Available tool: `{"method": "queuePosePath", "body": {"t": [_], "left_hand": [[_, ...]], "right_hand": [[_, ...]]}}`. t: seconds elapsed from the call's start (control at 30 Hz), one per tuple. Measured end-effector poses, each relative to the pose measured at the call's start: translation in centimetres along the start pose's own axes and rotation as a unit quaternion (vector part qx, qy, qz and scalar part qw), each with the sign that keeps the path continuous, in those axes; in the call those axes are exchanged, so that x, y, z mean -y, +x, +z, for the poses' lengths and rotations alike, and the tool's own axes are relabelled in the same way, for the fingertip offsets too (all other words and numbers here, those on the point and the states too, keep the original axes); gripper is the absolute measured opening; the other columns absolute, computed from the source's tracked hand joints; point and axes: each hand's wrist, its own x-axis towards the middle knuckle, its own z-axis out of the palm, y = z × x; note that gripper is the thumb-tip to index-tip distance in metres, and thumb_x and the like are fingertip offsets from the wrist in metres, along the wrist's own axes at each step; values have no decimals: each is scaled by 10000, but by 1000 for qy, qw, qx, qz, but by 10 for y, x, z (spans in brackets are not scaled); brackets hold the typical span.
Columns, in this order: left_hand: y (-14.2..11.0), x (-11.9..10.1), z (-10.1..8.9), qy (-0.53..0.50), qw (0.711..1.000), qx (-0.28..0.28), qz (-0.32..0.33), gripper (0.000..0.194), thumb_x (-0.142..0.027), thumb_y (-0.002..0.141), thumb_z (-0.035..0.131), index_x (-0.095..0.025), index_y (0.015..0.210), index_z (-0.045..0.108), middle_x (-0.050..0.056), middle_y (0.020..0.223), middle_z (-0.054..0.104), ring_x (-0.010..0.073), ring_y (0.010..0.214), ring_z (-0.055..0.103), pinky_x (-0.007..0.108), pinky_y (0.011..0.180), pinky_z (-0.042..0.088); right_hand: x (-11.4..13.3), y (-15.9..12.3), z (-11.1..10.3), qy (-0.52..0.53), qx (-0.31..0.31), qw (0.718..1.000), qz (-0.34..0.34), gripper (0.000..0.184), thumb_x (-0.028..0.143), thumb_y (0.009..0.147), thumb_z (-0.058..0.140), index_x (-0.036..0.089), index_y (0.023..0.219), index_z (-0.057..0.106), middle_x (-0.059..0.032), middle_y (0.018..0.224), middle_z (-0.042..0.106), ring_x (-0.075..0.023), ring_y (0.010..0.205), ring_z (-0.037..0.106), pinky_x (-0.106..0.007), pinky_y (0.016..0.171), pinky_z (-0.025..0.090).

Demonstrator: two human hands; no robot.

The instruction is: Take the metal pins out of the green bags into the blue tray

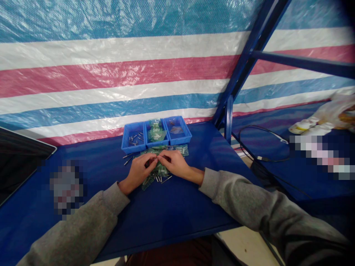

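Observation:
My left hand (139,170) and my right hand (178,163) meet fingertip to fingertip over a heap of small green plastic bags (161,170). Both are closed in a pinch, and whatever lies between the fingers is too small to make out. Slim metal pins (166,179) stick out below the hands, among and beside the bags. Just beyond stand three joined blue bins. Loose metal pins lie in the left bin (128,147), green bags with pale pieces fill the middle bin (157,142), and the right bin (179,139) holds a few small, thin items.
The blue table (172,214) runs up to a striped tarp wall (119,74). At the left are a dark screen-like panel (22,166) and a blurred-out object (66,186). A blue metal frame (229,114) rises at the right, with a black cable (266,127) and plastic bags (337,111) beyond.

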Motion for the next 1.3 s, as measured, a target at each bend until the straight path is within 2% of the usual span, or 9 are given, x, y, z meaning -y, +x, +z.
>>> {"method": "queuePosePath", "body": {"t": [1.3], "left_hand": [[0,0,0,9,1000,5,1,188,-320,853,507,-167,905,602,12,748,628,115,634,554,226,621,426]], "right_hand": [[1,2,0,0,0,1000,2,210,246,878,470,150,749,605,10,626,567,-93,562,482,-195,565,336]]}}
